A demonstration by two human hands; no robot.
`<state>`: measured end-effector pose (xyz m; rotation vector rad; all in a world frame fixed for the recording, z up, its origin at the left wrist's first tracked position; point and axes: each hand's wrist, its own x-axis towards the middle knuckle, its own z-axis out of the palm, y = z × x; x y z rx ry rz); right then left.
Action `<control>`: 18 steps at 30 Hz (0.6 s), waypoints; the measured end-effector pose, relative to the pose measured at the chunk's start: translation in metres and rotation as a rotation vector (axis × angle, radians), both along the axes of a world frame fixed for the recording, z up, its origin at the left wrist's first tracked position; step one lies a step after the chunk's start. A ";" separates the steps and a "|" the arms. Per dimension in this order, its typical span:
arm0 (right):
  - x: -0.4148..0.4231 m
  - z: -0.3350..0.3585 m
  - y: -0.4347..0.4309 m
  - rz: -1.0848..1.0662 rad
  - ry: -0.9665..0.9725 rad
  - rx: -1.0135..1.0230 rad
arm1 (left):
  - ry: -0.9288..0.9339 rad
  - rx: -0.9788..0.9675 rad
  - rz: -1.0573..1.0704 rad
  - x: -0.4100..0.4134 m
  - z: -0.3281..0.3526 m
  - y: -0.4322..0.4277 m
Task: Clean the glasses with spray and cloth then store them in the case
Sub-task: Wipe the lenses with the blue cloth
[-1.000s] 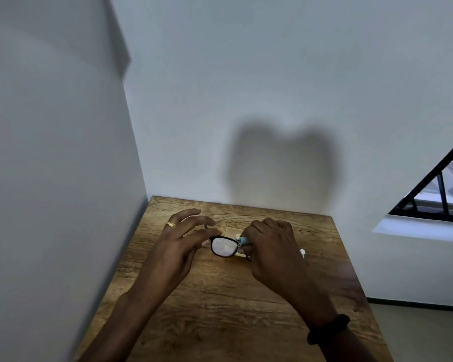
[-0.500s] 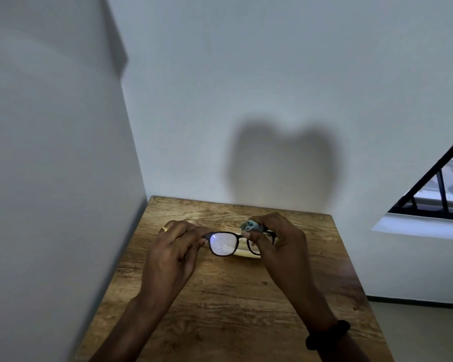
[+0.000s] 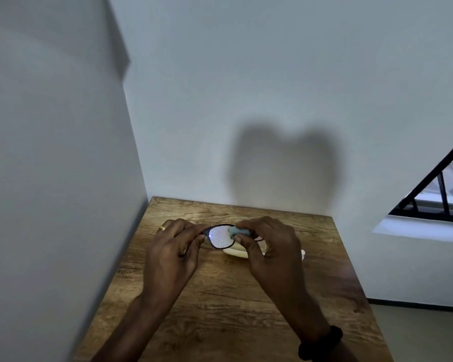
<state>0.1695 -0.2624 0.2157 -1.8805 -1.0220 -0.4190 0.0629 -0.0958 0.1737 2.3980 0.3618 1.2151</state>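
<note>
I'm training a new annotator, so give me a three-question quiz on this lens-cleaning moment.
1. Which hand pinches the blue cloth against the glasses?
2. True or false: the glasses lie flat on the table.
3. The visible lens looks: A speckled, B cracked, C missing.
Key: 1 right hand; the left hand holds the glasses too. 2 false, both hands hold them above it. 3 A.

A square brown wood-grain worktop (image 3: 220, 309) is standing in a corner, touching plain white walls (image 3: 246, 87) behind and left. A black-barred window (image 3: 441, 197) is showing at right, above pale floor (image 3: 416, 335).
</note>
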 end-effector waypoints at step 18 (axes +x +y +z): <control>-0.023 -0.006 0.019 -0.070 -0.294 -0.208 | 0.002 0.021 -0.004 0.002 0.001 -0.017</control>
